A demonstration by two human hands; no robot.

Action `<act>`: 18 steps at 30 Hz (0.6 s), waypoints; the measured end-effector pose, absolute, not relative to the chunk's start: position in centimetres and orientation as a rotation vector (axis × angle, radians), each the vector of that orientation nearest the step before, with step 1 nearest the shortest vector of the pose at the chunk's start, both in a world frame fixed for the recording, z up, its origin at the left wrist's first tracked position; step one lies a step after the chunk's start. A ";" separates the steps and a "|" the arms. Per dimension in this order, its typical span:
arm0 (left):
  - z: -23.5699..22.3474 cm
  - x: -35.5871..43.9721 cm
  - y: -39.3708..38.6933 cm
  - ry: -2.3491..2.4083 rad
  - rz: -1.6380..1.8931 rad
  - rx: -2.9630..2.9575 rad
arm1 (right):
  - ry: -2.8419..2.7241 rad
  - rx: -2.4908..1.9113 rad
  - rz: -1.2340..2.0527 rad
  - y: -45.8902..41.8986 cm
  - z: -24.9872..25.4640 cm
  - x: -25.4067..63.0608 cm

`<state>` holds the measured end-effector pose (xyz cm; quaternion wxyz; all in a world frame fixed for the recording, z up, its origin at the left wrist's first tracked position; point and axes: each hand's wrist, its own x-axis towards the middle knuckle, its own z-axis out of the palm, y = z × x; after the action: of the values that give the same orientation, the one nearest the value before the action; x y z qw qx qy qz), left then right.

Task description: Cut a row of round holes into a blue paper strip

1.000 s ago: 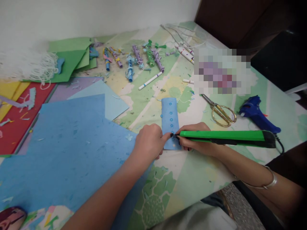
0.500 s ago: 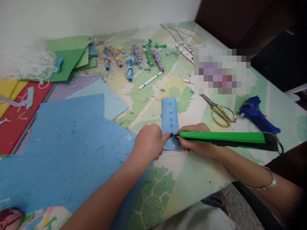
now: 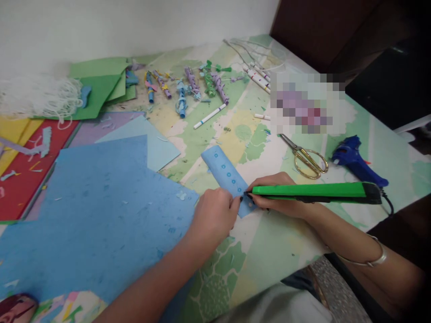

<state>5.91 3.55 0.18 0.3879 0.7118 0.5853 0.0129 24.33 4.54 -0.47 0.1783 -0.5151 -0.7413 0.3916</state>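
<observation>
My right hand (image 3: 279,194) grips a green utility knife (image 3: 313,190), its tip on the lower end of a blue foam or paper strip (image 3: 220,167). Small dark-blue rings run in a row along the strip, which lies slanted on the table. My left hand (image 3: 217,213), fingers curled, pinches the strip's near edge close to the knife tip. The exact contact under the fingers is hidden. A large blue sheet (image 3: 101,193) lies to the left, partly under my left forearm.
Gold-handled scissors (image 3: 310,161) and a blue glue gun (image 3: 358,161) lie right of the strip. Rolled paper tubes (image 3: 182,101), a white marker (image 3: 210,116) and more markers (image 3: 257,78) lie farther back. White string (image 3: 40,94), green sheets (image 3: 97,83) and a red sheet (image 3: 37,170) are at left.
The blue strip has turned from nearly upright to slanted, its far end swinging left. My left hand has shifted slightly down with it; the knife stays in my right hand.
</observation>
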 end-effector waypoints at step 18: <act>-2.9 3.1 3.0 0.841 0.701 2.641 | -1.958 -1.604 0.999 3.5 -0.8 23.6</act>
<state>3.09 3.05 -2.94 0.1410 0.9146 0.2911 0.2427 23.59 3.49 -0.81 0.2087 -0.5764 -0.7037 0.3592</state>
